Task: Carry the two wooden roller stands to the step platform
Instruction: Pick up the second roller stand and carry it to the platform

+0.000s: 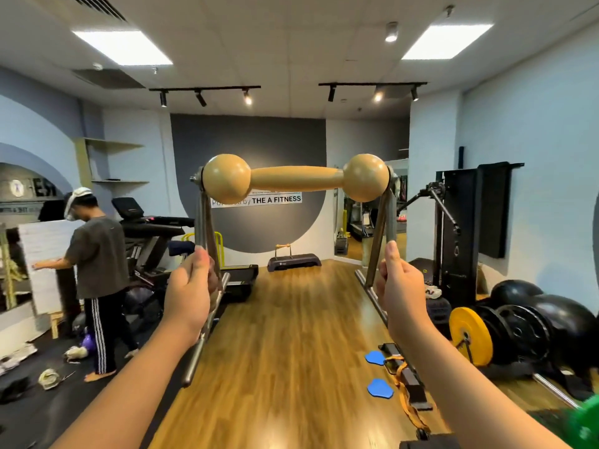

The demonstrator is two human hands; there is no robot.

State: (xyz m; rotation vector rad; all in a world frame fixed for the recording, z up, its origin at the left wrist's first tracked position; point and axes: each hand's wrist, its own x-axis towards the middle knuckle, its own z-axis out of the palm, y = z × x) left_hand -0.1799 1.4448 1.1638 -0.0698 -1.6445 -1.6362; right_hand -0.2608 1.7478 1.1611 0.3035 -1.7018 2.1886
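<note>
I hold a wooden roller stand [295,179] up at chest height: a tan dumbbell-shaped roller on two grey metal A-frame legs. My left hand [190,288] grips the left leg and my right hand [400,291] grips the right leg, each just above its foot bar. Far ahead, against the back wall, the dark step platform [299,261] lies on the wooden floor. A second, smaller-looking roller stand [282,250] stands on its left part.
A person [97,273] stands at the left beside a treadmill [152,228]. Weight plates [471,335] and black balls lie at the right by a cable machine [466,222]. Blue sliders [379,388] and a strap lie on the floor near right. A wooden floor lane runs ahead.
</note>
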